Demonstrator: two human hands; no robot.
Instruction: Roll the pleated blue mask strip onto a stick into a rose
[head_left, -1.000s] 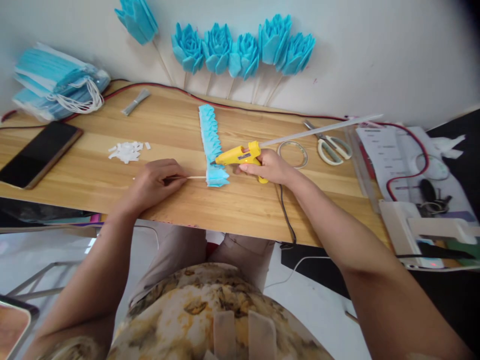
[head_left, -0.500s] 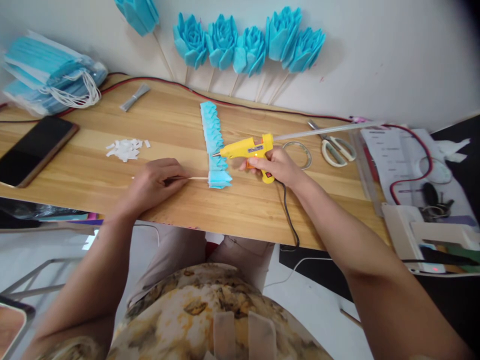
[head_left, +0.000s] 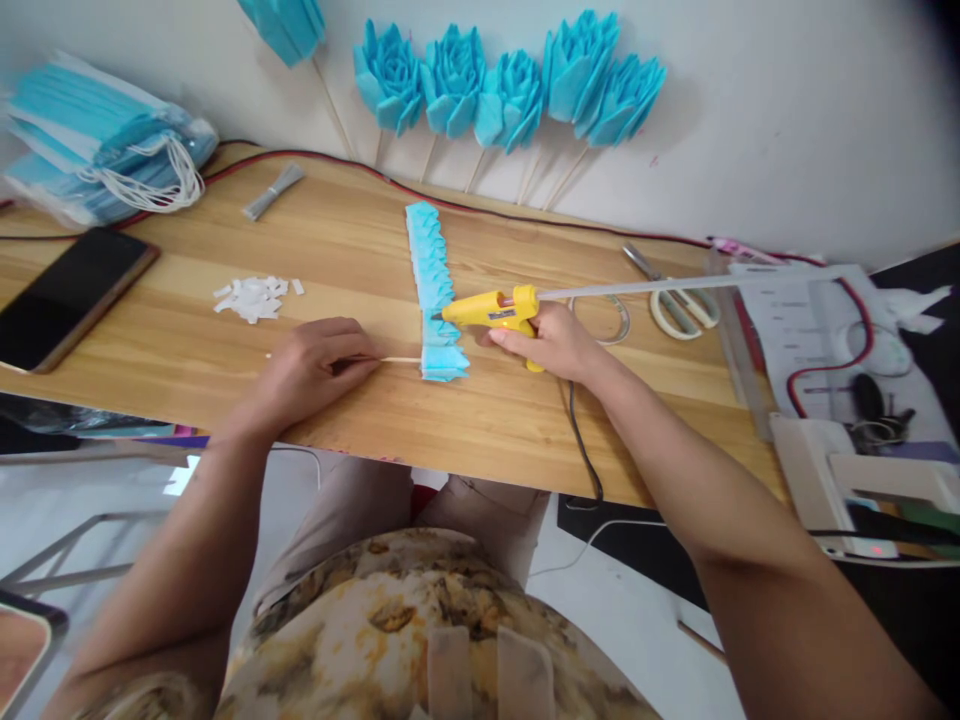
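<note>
A long strip of folded blue petals [head_left: 433,275] lies on the wooden table [head_left: 360,250], running away from me. My left hand [head_left: 311,365] pinches a thin wooden stick [head_left: 397,359] whose tip meets the strip's near end. My right hand [head_left: 551,340] grips a yellow glue gun [head_left: 491,310]. Its nozzle points left and touches the strip just above the stick. A long clear glue stick [head_left: 675,285] juts out of the gun's back to the right.
Several blue paper flowers on sticks [head_left: 510,85] lean on the wall. A phone [head_left: 71,295], a pack of face masks [head_left: 97,140], white scraps [head_left: 255,297] and grey wire ties [head_left: 274,190] lie left. Scissors [head_left: 675,295], a tape ring [head_left: 600,318] and cables lie right.
The glue gun rose off the strip, then came back down with its nozzle on the strip near the stick. My left hand has kept still on the stick.
</note>
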